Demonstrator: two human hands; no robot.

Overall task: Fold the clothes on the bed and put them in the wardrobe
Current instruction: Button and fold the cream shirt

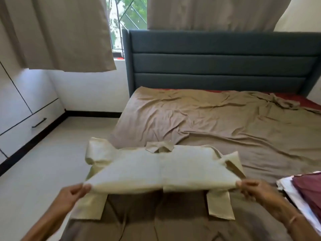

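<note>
Head view, one frame. We see a cream shirt stretched flat between both hands over the near left corner of the bed. Its collar is at the far edge, pointing toward the dark grey headboard. The left hand pinches the near left corner of the shirt, fingers curled around the cloth. The right hand grips the near right corner the same way. Two flaps of the same cream cloth hang below the held edge, and one sleeve reaches past the left side of the bed, over the floor. We cannot tell whether the far edge rests on the sheet. The brown sheet is wrinkled. At the right edge lies a maroon garment on top of a white item, just beside the right hand. The white wardrobe stands at far left, well apart from the shirt, doors and drawer closed.
</note>
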